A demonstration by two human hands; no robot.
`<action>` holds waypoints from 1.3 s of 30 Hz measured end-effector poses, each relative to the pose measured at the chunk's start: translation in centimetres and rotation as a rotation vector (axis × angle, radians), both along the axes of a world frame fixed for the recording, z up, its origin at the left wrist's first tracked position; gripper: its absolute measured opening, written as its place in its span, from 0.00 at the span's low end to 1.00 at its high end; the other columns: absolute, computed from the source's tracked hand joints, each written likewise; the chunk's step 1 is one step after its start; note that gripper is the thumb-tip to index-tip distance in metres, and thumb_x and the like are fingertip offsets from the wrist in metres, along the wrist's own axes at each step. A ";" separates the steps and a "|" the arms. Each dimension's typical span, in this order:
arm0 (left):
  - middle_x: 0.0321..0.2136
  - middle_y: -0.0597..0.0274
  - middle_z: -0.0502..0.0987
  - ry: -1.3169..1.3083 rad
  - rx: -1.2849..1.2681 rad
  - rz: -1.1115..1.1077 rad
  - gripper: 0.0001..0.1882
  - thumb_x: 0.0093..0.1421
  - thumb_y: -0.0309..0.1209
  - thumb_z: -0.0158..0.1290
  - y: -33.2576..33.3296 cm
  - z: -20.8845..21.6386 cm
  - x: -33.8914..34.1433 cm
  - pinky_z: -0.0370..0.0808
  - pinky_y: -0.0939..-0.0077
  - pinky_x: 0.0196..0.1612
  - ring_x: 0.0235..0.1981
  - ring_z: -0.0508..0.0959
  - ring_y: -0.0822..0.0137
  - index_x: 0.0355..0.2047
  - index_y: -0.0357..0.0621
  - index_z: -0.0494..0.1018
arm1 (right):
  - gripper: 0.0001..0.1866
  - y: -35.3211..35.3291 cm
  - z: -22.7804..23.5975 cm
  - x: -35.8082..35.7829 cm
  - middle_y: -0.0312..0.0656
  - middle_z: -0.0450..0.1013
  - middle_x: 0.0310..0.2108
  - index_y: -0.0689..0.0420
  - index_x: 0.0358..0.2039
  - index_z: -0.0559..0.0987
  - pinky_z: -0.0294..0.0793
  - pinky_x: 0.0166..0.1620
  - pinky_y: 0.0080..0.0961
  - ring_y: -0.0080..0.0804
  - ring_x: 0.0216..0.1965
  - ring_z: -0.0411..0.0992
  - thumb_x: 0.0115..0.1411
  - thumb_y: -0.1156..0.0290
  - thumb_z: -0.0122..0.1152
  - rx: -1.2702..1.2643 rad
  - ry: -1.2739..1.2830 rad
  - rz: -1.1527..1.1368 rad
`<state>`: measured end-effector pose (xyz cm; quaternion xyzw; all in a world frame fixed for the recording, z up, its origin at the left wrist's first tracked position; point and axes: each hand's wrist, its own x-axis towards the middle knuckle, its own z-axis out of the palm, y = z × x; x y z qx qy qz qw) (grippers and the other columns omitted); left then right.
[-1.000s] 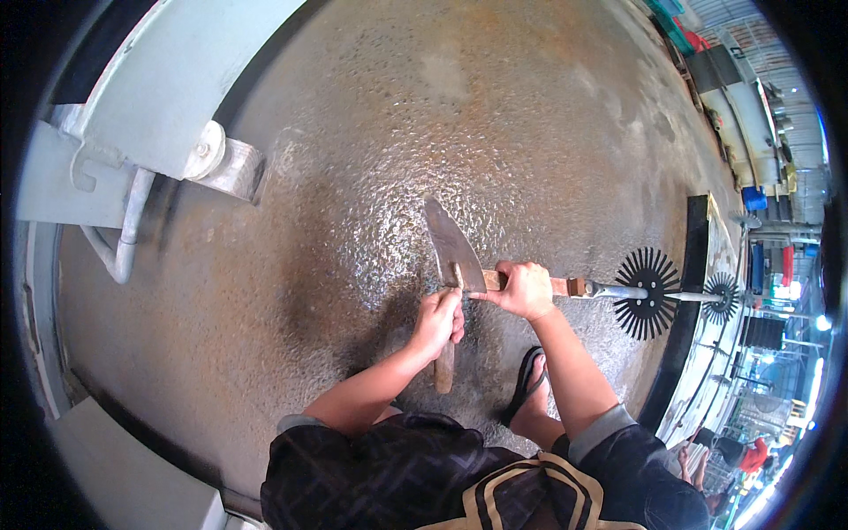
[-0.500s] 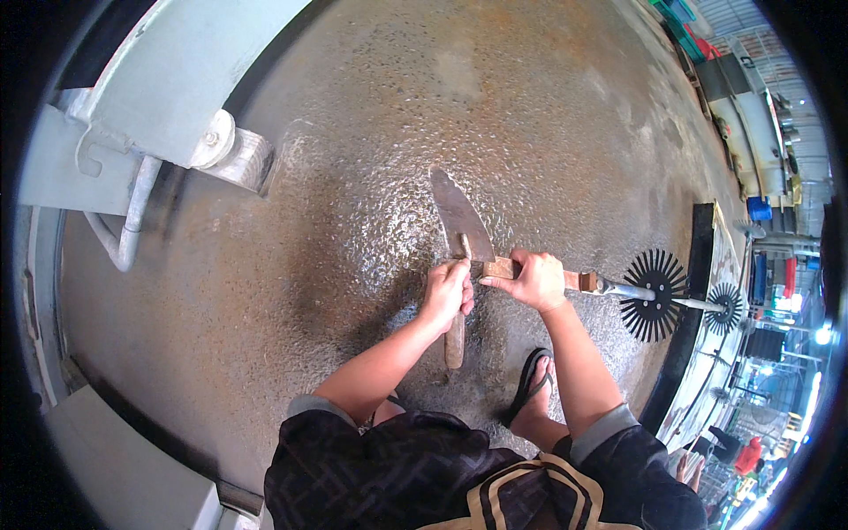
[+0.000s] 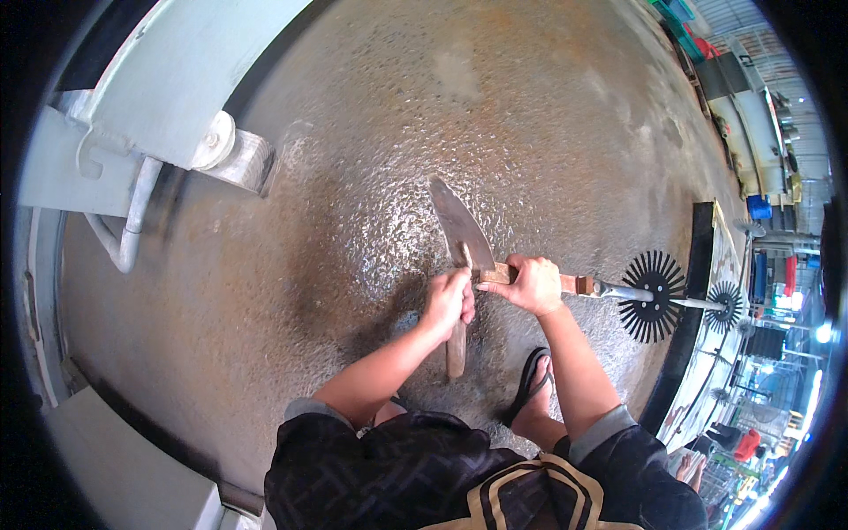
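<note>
My right hand (image 3: 534, 284) is closed round the wooden handle (image 3: 500, 273) of a large knife. Its wide, brownish, curved blade (image 3: 459, 221) points up and to the left over the floor. In my closed left hand (image 3: 449, 305) is a long brownish bar (image 3: 456, 355), its exact kind unclear. The bar stands nearly upright in the picture, its wide end below the hand and its narrow top end against or just in front of the blade near the handle. Whether the two touch is hard to tell. My left fingers hide the bar's middle.
Black toothed discs (image 3: 652, 296) on a metal shaft stand right of the knife handle, beside a long low frame (image 3: 707, 327). Grey machinery (image 3: 168, 79) with a roller (image 3: 238, 159) fills the upper left. The floor (image 3: 353, 106) is wet. My sandalled foot (image 3: 533, 389) is below.
The knife and the bar have both shifted slightly down in the picture, toward me. My left hand has lowered a little with the bar. Both grips are unchanged.
</note>
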<state>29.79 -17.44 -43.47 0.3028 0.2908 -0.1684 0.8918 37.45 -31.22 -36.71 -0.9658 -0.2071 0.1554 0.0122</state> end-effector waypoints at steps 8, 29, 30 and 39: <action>0.10 0.67 0.61 -0.007 -0.032 -0.011 0.17 0.62 0.39 0.44 0.0 -0.1 -0.6 0.60 0.77 0.10 0.08 0.60 0.74 0.18 0.47 0.59 | 0.35 -0.2 -0.4 0.0 0.41 0.70 0.11 0.56 0.15 0.75 0.72 0.25 0.34 0.41 0.18 0.73 0.35 0.31 0.62 0.047 -0.007 0.001; 0.10 0.70 0.59 0.052 -0.057 0.003 0.16 0.62 0.38 0.44 0.6 0.5 -0.7 0.59 0.78 0.08 0.08 0.60 0.75 0.19 0.46 0.60 | 0.34 0.0 0.2 -0.1 0.42 0.71 0.12 0.54 0.17 0.76 0.74 0.28 0.34 0.41 0.20 0.75 0.37 0.30 0.59 -0.020 -0.003 0.012; 0.10 0.70 0.59 0.058 -0.043 -0.017 0.16 0.62 0.38 0.44 0.4 0.5 -0.9 0.60 0.78 0.08 0.08 0.60 0.75 0.19 0.46 0.60 | 0.34 -0.1 0.2 -0.1 0.42 0.71 0.12 0.54 0.17 0.76 0.74 0.28 0.34 0.41 0.20 0.75 0.37 0.30 0.60 -0.013 0.004 0.011; 0.11 0.70 0.59 0.042 -0.047 -0.026 0.16 0.61 0.38 0.45 0.0 1.6 -1.8 0.60 0.78 0.09 0.09 0.61 0.75 0.19 0.45 0.61 | 0.34 0.0 0.6 -0.3 0.41 0.71 0.12 0.54 0.16 0.75 0.73 0.28 0.34 0.40 0.20 0.75 0.36 0.31 0.61 0.012 0.017 -0.009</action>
